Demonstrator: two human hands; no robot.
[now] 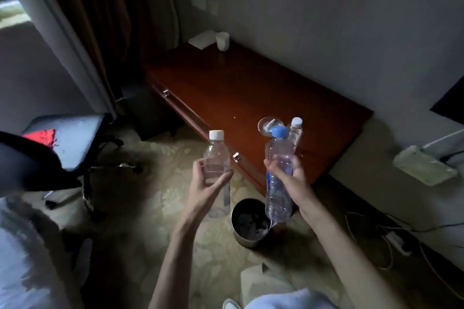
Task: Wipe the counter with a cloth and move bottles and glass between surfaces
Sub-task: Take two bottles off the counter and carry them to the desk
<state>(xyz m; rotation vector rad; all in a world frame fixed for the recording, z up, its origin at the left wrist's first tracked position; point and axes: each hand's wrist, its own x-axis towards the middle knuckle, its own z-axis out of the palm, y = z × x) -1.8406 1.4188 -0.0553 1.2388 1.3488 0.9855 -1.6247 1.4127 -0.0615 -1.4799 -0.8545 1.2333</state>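
Our fingers [227, 175] on the left hand [206, 184] curl round one white-cap bottle [216, 158]. Our right hand [288, 175] squeezes a blue-cap bottle [278, 178], a second small bottle [295, 132] and a glass [266, 125] all at once, above the worktop [251, 90]. That full hand could let one slip. The glass might break, or something might drop into the bin [248, 223] below.

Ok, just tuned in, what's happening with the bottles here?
A person stands at the wooden counter with both hands full. The left hand grips a white-capped bottle. The right hand holds a blue-capped bottle, and a second white-capped bottle and a glass show just behind it, apparently in the same grip. All are held in the air above the counter's near edge. A white cup sits at the far end.
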